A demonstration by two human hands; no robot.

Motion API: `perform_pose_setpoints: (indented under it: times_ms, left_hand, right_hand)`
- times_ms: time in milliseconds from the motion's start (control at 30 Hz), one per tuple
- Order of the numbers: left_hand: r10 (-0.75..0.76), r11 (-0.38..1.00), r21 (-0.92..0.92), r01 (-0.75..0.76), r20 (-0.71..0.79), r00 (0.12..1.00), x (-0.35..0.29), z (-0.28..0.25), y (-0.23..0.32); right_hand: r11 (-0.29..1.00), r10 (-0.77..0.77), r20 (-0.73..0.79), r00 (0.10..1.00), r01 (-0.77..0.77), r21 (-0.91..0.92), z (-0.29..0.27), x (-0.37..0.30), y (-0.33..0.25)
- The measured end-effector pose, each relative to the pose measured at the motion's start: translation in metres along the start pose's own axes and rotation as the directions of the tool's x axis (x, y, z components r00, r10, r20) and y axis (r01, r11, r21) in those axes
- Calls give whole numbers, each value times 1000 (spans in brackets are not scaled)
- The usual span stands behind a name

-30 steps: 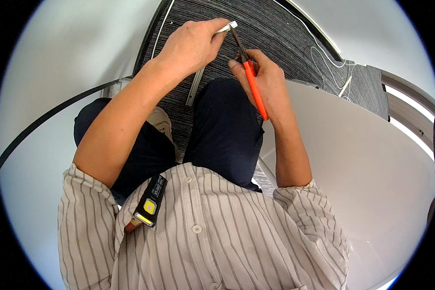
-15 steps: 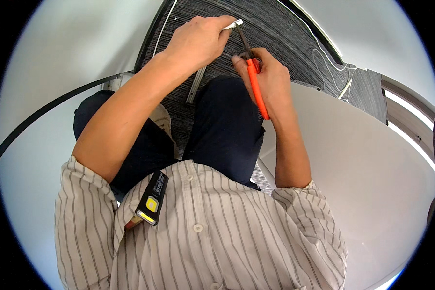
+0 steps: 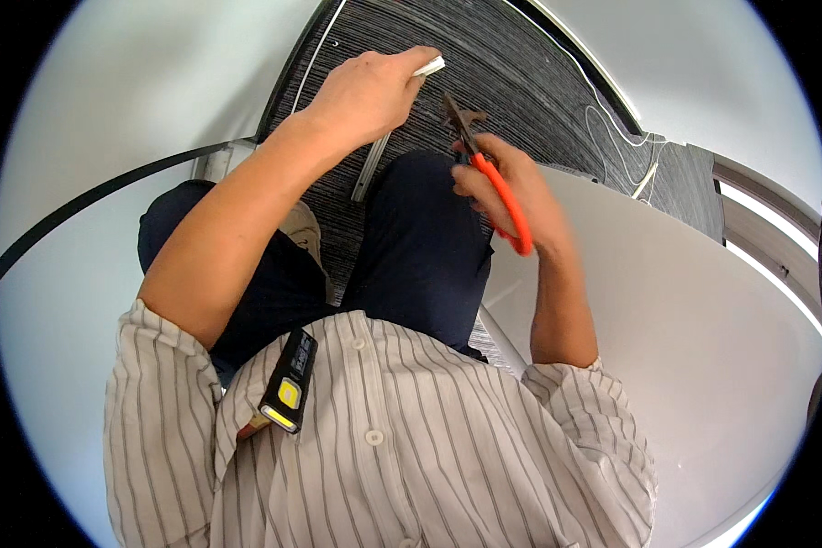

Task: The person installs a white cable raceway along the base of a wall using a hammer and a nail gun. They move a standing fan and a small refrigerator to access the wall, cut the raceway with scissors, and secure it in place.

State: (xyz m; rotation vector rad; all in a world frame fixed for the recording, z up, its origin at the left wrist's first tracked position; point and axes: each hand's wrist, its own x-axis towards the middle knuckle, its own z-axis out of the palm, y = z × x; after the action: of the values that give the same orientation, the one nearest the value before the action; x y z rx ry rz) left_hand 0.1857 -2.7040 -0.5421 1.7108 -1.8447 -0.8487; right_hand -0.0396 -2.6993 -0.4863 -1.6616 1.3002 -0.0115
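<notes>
My left hand is closed at the top of the view, pinching a short white strip whose end sticks out past the fingertips. Most of that strip is hidden by the fingers. To the right and a little nearer, my right hand grips scissors with orange handles. Their dark blades point up and to the left, spread apart. A gap lies between the blades and the white strip.
Grey streaked carpet lies below. A metal rail rests by my knee. Loose white cable runs along the right wall, another white cable on the left. A white panel stands close on my right.
The scissors have come away from the white strip, moving toward me and to the right, and their blades have spread. My left hand has shifted slightly nearer and left with the strip.
</notes>
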Motion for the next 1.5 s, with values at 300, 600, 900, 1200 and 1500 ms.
perform_pose_setpoints:
  times_ms: [300,600,900,1200,1500]
  left_hand:
    - [-98,828,-479,291,388,916,6,-24,-16]
    - [-86,672,-601,434,518,851,0,-36,-32]
    - [-81,673,-590,447,542,836,-1,-35,-28]
    - [-101,652,-582,486,569,816,3,-34,-17]
    - [-74,614,-601,512,601,796,3,-30,-16]
  right_hand:
    - [618,-680,-119,724,477,-625,-49,79,2]
    - [213,-746,289,600,626,-751,-71,124,-16]
    - [58,-775,342,531,599,-799,-77,133,-22]
    - [16,-805,326,496,567,-824,-86,119,-28]
    - [69,-697,428,575,649,-758,-93,114,-42]
